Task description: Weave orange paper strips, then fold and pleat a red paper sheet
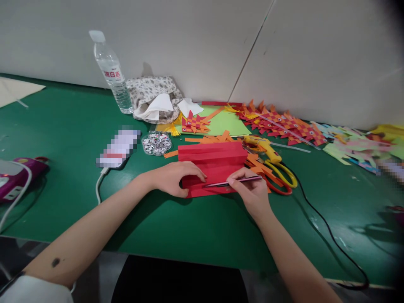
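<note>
A folded sheet of red paper lies on the green table, its far part creased into a raised strip. My left hand rests at the paper's left side, thumb and fingers apart, the fingertips on the sheet. My right hand is closed around a slim pen, held low and nearly flat over the paper with its tip pointing left. The tip is close to my left fingertips; whether it touches the sheet I cannot tell. Orange paper strips lie behind and to the right of the red sheet.
Right of the paper are a yellow glue gun with a black cord and red-yellow scissor handles. Behind lie woven paper fish. To the left are a box of googly eyes, a phone on a cable and a water bottle.
</note>
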The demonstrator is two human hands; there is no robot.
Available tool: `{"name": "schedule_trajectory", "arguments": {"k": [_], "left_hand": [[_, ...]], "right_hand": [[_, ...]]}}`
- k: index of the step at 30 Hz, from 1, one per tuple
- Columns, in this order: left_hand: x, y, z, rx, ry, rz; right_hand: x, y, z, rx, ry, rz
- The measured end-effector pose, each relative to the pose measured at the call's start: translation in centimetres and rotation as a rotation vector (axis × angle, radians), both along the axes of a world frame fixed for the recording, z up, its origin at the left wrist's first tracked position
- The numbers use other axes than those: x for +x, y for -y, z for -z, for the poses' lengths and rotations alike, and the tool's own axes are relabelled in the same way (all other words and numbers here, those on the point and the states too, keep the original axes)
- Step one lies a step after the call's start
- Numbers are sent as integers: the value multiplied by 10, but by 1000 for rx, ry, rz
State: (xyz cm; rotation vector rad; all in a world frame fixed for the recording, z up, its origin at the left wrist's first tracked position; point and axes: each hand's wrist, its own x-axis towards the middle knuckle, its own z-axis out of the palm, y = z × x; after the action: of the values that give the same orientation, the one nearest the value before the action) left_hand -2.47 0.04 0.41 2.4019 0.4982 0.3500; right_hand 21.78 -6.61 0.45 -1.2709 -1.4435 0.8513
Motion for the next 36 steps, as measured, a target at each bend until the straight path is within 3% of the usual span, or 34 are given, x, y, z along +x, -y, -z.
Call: {"name": "schedule_trajectory", "arguments": {"k": [9, 17, 26, 36], "left_hand": [[1, 0, 1, 15, 12, 3], [1, 0, -1, 16, 1, -4], [1, 0, 1, 18, 6, 3], [1, 0, 1, 14, 6, 0]], "right_hand": [[-12, 4, 0, -153, 55, -187], [-11, 3, 0, -171, 47, -188], [-12, 2, 1, -253, -127, -135], [-13, 1, 2, -198, -58, -169]]}}
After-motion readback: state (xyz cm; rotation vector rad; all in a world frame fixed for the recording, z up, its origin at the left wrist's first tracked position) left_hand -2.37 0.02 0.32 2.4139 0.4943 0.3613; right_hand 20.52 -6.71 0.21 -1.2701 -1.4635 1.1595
